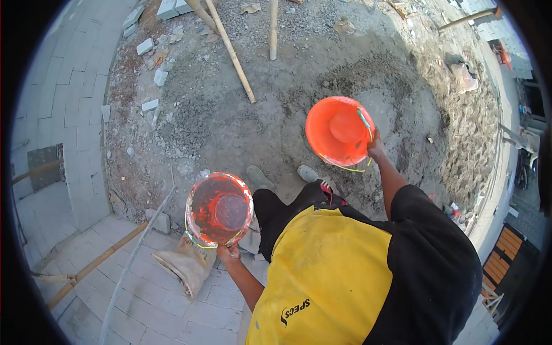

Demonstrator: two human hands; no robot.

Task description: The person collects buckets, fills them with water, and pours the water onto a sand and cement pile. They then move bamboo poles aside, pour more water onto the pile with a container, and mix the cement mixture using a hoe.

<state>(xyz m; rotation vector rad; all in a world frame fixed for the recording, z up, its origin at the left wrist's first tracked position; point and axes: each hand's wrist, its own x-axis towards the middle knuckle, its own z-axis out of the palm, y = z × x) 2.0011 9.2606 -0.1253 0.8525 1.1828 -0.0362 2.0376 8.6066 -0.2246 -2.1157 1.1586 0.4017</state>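
My left hand (229, 253) is closed on the rim of a bucket (198, 215) crusted inside with grey cement, its opening facing up. Orange shows through the crust, and a white-splashed rim runs around it. Out to the right, my right hand (376, 148) grips the edge of a cleaner orange bucket (325, 129). This second bucket's inside is bare apart from a few dark smudges, and its thin yellow-green handle hangs along the near side. The two buckets are held apart, one on either side of my boots (260, 177).
Wet grey mortar (397, 115) spreads over the ground at the right. Wooden poles (233, 54) stand ahead. An open sack (187, 267) lies beside a long diagonal pole (98, 261) at the lower left. Pale block walls (75, 92) rise on the left, near broken block pieces (150, 105).
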